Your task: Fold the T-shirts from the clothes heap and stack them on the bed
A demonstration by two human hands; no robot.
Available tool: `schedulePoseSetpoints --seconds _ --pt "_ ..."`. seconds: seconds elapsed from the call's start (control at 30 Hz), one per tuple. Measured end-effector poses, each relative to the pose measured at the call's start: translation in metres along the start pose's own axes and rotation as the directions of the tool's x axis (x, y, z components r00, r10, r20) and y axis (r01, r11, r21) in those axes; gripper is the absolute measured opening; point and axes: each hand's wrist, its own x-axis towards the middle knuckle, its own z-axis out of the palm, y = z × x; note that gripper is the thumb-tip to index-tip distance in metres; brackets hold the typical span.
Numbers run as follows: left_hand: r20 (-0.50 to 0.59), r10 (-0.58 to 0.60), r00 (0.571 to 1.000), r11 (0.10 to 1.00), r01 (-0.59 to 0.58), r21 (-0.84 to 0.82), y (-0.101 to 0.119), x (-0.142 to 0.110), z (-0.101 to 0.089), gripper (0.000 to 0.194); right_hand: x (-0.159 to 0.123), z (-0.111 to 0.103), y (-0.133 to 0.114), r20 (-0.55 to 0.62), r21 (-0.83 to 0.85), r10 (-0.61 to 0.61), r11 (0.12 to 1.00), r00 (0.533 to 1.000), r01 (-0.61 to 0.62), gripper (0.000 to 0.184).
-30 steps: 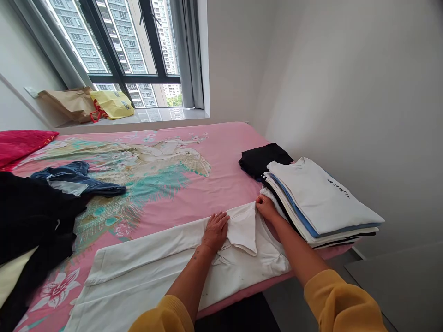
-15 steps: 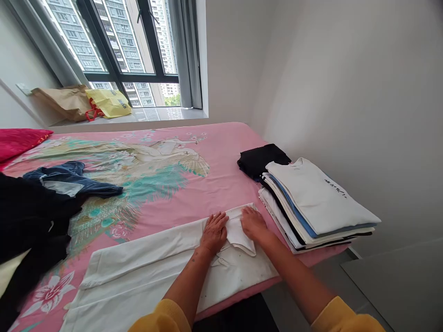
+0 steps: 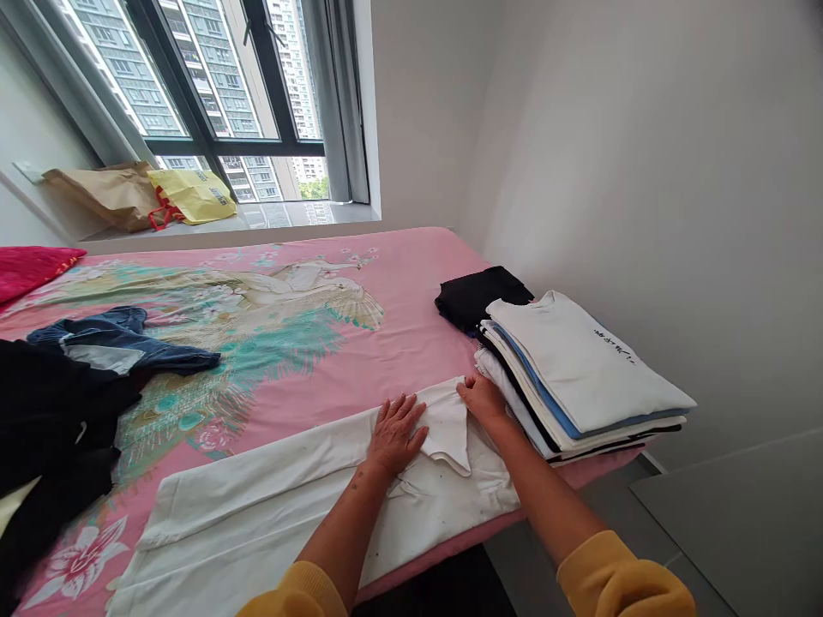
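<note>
A white shirt (image 3: 257,506) lies stretched along the front edge of the bed, its long side folded over and a sleeve-like flap (image 3: 447,433) lying on top. My left hand (image 3: 393,435) rests flat on the cloth beside this flap, fingers spread. At the shirt's far right corner, my right hand (image 3: 482,398) has its fingers closed on the edge of the fabric. Just right of that hand stands a stack of folded shirts (image 3: 579,368), with a white one bearing dark lettering on top.
Behind the stack sits a folded black garment (image 3: 482,298). Blue jeans (image 3: 122,338) and loose black clothing (image 3: 57,411) lie on the left of the pink patterned bedsheet (image 3: 411,300). A brown paper bag (image 3: 103,195) and a yellow bag (image 3: 196,195) rest on the windowsill.
My right hand has shifted slightly right, to the shirt's far corner, and its fingers now close on the edge. My left hand stays on the cloth. The view has turned slightly.
</note>
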Motion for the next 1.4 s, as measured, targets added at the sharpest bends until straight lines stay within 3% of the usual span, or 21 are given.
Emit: schedulePoseSetpoints --seconds 0.17,0.27,0.33,0.4,0.43,0.5,0.63,0.7,0.8,0.87,1.03,1.2,1.3,1.4 --pt "-0.006 -0.001 1.000 1.000 0.001 -0.002 0.000 0.001 0.001 0.047 -0.003 -0.002 0.003 -0.123 0.038 -0.029 0.999 0.992 0.034 0.026" --pt "-0.018 0.006 1.000 1.000 -0.006 -0.010 0.001 0.001 0.001 0.047 -0.021 -0.006 -0.017 -0.170 0.044 -0.193 0.978 0.966 0.203 0.029" --pt "-0.023 0.002 1.000 1.000 -0.002 -0.007 0.001 0.001 0.001 0.047 -0.034 -0.005 -0.031 -0.039 0.005 -0.409 0.912 0.912 0.410 0.031" --pt "-0.026 -0.003 1.000 1.000 0.003 -0.001 0.001 0.001 0.001 0.047 -0.043 -0.002 -0.037 0.154 -0.029 -0.528 0.842 0.835 0.538 0.033" --pt "-0.025 -0.003 1.000 1.000 0.003 0.002 0.001 0.001 0.001 0.048 -0.045 0.000 -0.036 0.228 -0.050 -0.523 0.836 0.821 0.546 0.035" --pt "-0.014 0.001 1.000 1.000 -0.001 0.008 0.002 0.001 0.001 0.047 -0.041 0.001 -0.028 0.290 -0.111 -0.441 0.866 0.849 0.488 0.044" --pt "0.003 -0.016 1.000 1.000 0.016 -0.001 0.002 0.001 0.000 0.043 -0.030 -0.004 -0.010 0.204 -0.223 -0.275 0.921 0.940 0.318 0.055" --pt "0.001 -0.029 1.000 0.999 0.029 -0.036 0.000 0.001 0.000 0.043 -0.030 -0.007 -0.009 0.168 -0.184 -0.373 0.898 0.913 0.400 0.054" --pt "-0.012 -0.044 0.999 0.991 0.042 -0.126 -0.005 0.001 0.003 0.050 -0.035 -0.007 -0.008 0.271 -0.093 -0.483 0.848 0.833 0.522 0.051" --pt "-0.027 -0.071 0.997 0.977 0.064 -0.202 -0.010 0.001 0.006 0.056 -0.036 -0.004 -0.002 0.315 -0.069 -0.447 0.869 0.837 0.490 0.049" --pt "-0.022 -0.144 0.989 0.939 0.130 -0.320 -0.015 0.007 0.001 0.058 -0.030 0.005 0.017 0.239 -0.009 -0.477 0.870 0.846 0.493 0.047" --pt "-0.004 -0.099 0.995 0.956 0.095 -0.276 0.004 -0.003 -0.024 0.055 -0.031 0.006 0.019 0.240 -0.038 -0.477 0.866 0.845 0.499 0.048" --pt "-0.032 -0.031 0.999 0.989 0.026 -0.149 0.024 -0.021 -0.038 0.051 -0.031 0.007 0.018 0.240 -0.030 -0.473 0.869 0.848 0.494 0.049" --pt "0.018 -0.014 1.000 1.000 0.014 -0.004 0.038 -0.034 -0.043 0.041 -0.030 0.009 0.019 0.237 -0.019 -0.474 0.870 0.848 0.492 0.049"
